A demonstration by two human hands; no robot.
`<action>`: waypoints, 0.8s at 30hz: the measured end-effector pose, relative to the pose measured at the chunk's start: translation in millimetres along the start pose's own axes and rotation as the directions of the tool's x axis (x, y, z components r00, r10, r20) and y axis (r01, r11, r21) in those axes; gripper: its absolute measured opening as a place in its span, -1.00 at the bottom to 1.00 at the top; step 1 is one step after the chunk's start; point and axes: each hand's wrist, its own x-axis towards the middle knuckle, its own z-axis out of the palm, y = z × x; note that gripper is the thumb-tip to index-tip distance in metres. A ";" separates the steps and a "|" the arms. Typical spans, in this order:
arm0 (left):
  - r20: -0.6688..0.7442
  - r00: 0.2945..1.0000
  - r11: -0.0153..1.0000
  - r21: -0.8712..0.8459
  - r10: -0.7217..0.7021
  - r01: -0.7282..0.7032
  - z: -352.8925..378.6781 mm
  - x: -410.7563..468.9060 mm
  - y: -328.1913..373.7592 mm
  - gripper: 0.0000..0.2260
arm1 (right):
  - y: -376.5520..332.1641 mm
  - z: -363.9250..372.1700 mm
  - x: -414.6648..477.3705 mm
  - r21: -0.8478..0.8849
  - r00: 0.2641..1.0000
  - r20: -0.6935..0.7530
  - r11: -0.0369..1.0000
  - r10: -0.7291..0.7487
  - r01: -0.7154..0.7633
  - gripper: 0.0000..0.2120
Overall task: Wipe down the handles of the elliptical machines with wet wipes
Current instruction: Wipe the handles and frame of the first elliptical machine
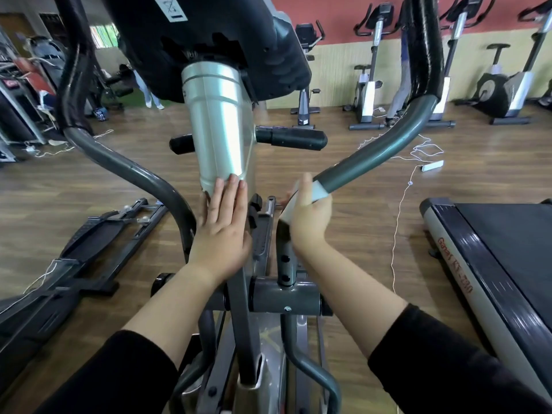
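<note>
White wipe (320, 190) round handle (373, 150), right hand (310, 219) gripping

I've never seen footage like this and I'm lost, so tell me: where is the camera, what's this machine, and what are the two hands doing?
The camera sits on a person's head, looking down at their own arms. In front is an elliptical machine in a gym: a silver column under a black console. The left hand rests flat against the column, fingers straight. The right hand grips a white wet wipe wrapped round the right handle, a curved grey bar. A treadmill lies to the right; exercise bikes stand by the far wall.
</note>
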 end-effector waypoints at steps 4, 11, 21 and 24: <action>-0.004 0.998 0.997 -0.026 -0.066 0.066 -5.5 0.2 15.7 -0.22 | -43.6 0.9 30.5 0.208 0.969 -0.223 0.976 0.105 -0.058 -0.55; -0.050 0.998 0.977 -0.212 0.028 -0.038 -16.3 28.7 58.3 -0.47 | -66.5 -12.8 58.8 0.145 0.958 -0.287 0.988 -0.014 0.058 -0.44; 0.051 0.992 0.810 -0.574 -0.114 0.123 -18.5 42.7 84.5 -0.59 | -62.0 -21.2 43.5 0.088 0.992 -0.114 0.995 0.062 -0.052 -0.69; 0.056 0.983 0.785 -0.596 -0.173 0.172 -23.6 47.5 91.3 -0.64 | -95.0 -32.2 73.6 0.070 0.972 -0.231 0.997 0.033 -0.017 -0.71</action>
